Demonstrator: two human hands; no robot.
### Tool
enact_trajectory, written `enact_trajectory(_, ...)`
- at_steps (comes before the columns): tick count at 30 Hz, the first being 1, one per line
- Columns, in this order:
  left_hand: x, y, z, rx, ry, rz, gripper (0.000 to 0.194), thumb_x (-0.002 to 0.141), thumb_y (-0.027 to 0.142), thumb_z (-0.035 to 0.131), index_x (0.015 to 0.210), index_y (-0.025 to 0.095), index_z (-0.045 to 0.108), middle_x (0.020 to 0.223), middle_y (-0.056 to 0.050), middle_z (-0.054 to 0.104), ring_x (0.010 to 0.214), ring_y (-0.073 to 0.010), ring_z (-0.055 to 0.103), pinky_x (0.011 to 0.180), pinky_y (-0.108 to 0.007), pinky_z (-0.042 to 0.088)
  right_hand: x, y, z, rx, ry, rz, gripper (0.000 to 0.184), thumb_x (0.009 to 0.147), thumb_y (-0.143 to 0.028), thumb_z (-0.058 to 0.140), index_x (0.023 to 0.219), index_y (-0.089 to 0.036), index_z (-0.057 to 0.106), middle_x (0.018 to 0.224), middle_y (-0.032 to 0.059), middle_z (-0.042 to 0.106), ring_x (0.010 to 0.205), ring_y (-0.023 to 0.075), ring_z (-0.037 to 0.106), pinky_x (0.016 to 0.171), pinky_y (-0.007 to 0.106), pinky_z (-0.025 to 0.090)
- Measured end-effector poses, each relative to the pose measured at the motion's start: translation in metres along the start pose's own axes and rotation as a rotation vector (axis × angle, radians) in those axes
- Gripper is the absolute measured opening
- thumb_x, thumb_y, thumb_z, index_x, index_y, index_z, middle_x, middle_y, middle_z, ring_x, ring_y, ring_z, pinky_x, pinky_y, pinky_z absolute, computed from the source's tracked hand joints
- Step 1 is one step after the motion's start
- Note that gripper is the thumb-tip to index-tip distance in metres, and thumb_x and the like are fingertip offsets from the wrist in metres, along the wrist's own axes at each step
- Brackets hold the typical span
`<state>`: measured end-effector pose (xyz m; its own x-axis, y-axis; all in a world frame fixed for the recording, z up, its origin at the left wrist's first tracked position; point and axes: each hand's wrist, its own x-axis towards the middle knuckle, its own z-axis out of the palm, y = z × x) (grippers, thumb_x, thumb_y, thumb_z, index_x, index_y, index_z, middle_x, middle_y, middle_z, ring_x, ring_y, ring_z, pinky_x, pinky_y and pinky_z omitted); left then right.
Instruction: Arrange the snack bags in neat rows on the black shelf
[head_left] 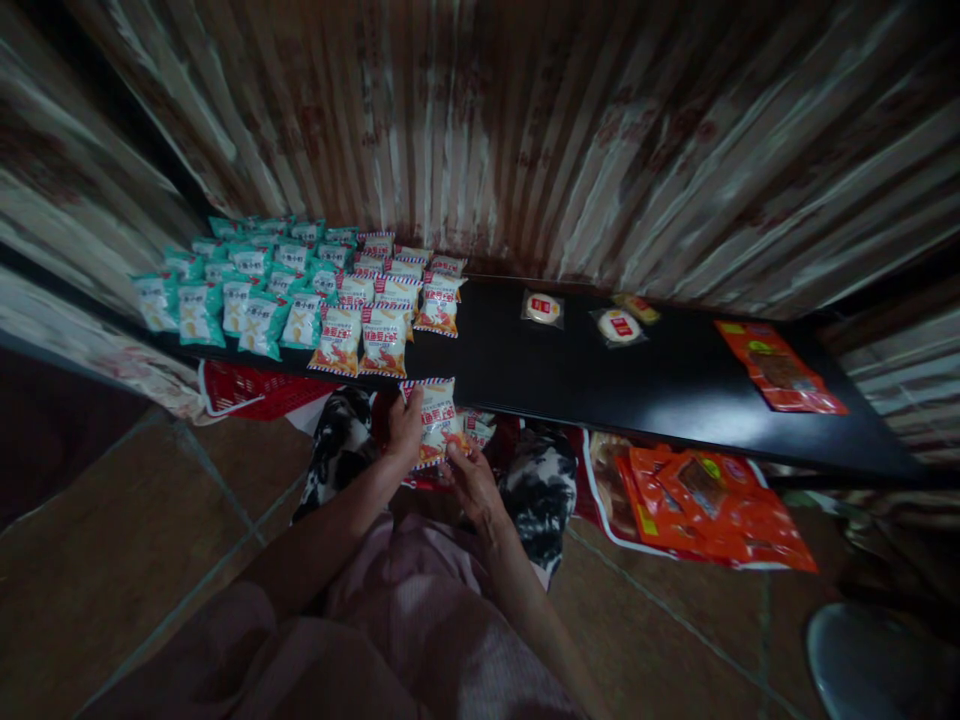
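Note:
Between my two hands, just in front of the shelf's near edge, is a white and orange snack bag (436, 420) with striped ends. My left hand (405, 432) grips its left side, fingers behind and thumb in front. At its lower right corner, my right hand (472, 480) pinches the bag with the thumb on top. Several matching snack bags (385, 338) stand in rows on the black shelf (525, 365), left of its middle. More of the same bags (478, 428) show partly below the shelf edge, behind my right hand.
Rows of teal snack bags (262, 322) fill the shelf's left end. Round wrapped crackers (619, 325) and an orange packet (780, 368) lie to the right. Red baskets (259, 390) sit underneath, one with orange packets (712, 500). A pale stool (870, 660) stands lower right; a curtain (465, 130) hangs behind.

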<state>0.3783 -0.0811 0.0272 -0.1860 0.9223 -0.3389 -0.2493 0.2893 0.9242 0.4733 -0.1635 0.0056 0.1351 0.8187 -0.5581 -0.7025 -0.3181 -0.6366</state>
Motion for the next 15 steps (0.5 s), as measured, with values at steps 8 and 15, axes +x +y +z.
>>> enact_trajectory(8, 0.001, 0.0, 0.0, -0.033, 0.003, -0.024, 0.051, 0.069, 0.062, 0.061, 0.089, 0.016, 0.061, 0.083, -0.006, 0.068, 0.072, -0.0175, 0.064, 0.065, -0.027, 0.049, -0.003, 0.001, 0.006, 0.052, -0.017, -0.033, 0.045, 0.056, -0.024, 0.084, 0.096, -0.025, 0.063, 0.086, -0.003, 0.07, 0.072, 0.0105, 0.065, 0.06, 0.018, 0.053)
enact_trajectory(15, -0.002, 0.009, 0.001, -0.046, -0.089, -0.03, 0.046, 0.076, 0.061, 0.054, 0.092, 0.018, 0.06, 0.093, -0.006, 0.068, 0.086, -0.0186, 0.064, 0.075, -0.027, 0.049, -0.004, -0.004, 0.008, 0.035, 0.019, -0.109, 0.043, 0.056, -0.026, 0.083, 0.092, -0.023, 0.061, 0.081, -0.0033, 0.069, 0.064, 0.0115, 0.062, 0.056, 0.022, 0.052)
